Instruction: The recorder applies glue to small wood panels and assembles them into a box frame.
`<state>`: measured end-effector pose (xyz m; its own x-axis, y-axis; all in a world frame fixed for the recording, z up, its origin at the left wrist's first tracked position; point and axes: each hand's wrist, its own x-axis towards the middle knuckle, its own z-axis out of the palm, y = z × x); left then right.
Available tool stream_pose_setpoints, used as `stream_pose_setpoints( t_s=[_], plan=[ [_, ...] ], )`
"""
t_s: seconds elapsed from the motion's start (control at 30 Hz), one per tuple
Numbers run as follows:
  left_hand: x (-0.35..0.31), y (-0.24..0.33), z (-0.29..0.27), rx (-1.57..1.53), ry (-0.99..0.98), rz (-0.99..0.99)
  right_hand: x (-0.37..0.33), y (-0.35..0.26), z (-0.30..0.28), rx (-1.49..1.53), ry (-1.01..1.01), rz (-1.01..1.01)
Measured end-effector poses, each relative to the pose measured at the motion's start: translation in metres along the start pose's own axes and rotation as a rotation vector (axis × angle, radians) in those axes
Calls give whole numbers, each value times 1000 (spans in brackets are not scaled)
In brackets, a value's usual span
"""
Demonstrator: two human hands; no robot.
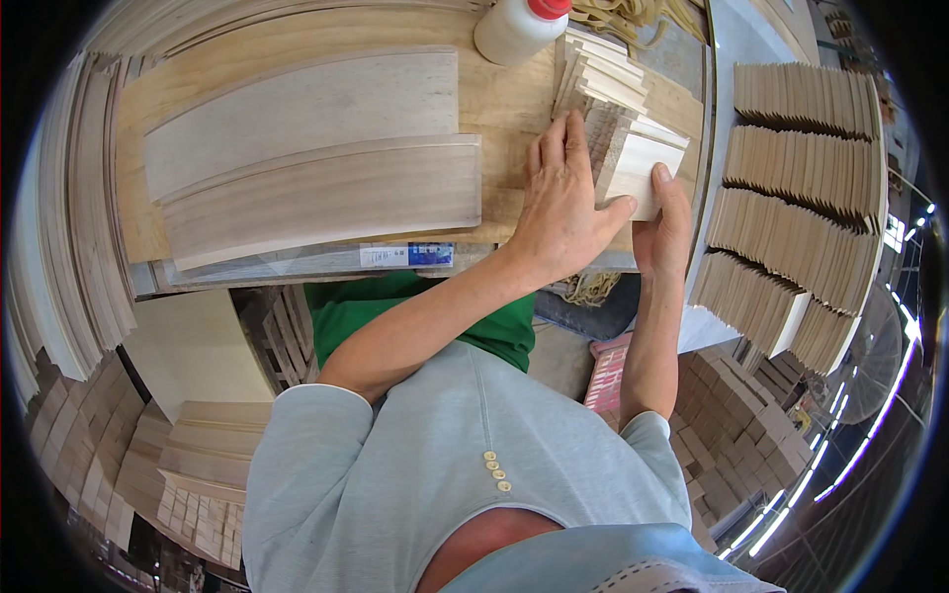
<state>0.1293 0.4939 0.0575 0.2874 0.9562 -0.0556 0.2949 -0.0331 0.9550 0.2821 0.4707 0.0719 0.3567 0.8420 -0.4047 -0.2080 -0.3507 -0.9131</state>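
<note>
Left hand, right hand — holding wood pieces | bench — printed label

The left forearm slants inward to the left hand, its fingers slightly bent and pointing forward, its thumb spread toward the right hand, whose thumb points forward, other fingers hidden, above a nearly straight right forearm.

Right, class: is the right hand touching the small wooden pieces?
Touching. In the head view, the right hand has its thumb on the front wooden piece.
</note>
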Motion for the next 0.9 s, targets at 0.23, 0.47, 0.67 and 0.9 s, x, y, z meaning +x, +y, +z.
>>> stream_pose_setpoints(
  t_s=[0.23, 0.47, 0.67, 0.9],
  plan=[
    [-13, 3, 0, -46, -11, -3, -14, 4, 0, -16, 23, -50],
    [-14, 0, 3, -43, 11, 12, -17, 4, 0, -20, 42, -46],
    [-9, -4, 5, 11, 2, 8, -13, 3, 0, -9, 19, -53],
    [-8, -5, 7, -85, -7, -19, -15, 4, 2, 9, 21, -46]
  ],
)
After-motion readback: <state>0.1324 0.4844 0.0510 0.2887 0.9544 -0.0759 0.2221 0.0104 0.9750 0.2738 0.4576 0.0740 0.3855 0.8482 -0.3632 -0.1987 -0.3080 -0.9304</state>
